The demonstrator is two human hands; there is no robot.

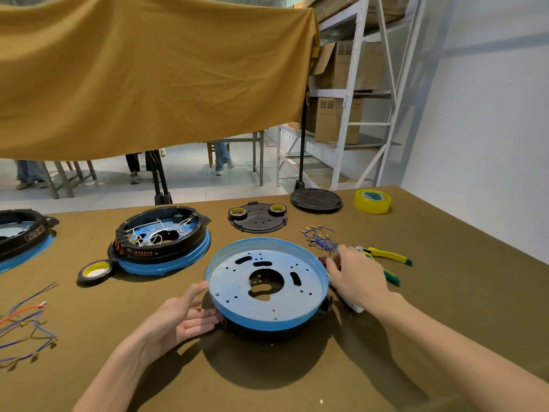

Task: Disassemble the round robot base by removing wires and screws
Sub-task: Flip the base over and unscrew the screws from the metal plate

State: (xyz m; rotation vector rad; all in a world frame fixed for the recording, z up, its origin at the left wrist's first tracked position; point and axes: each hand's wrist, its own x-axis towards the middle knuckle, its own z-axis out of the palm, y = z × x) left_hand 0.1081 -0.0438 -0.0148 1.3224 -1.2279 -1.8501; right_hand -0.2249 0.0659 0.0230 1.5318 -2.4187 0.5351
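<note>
Between the two hands sits the round robot base, blue plate up; the left hand touches its side with relaxed open fingers, and the right hand at its other edge grips a small white tool.

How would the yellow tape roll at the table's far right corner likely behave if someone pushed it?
The yellow tape roll lies flat on the cloth-covered table, so it would probably slide, not roll. It looks hollow, likely light. Stood on edge, it could roll.
</note>
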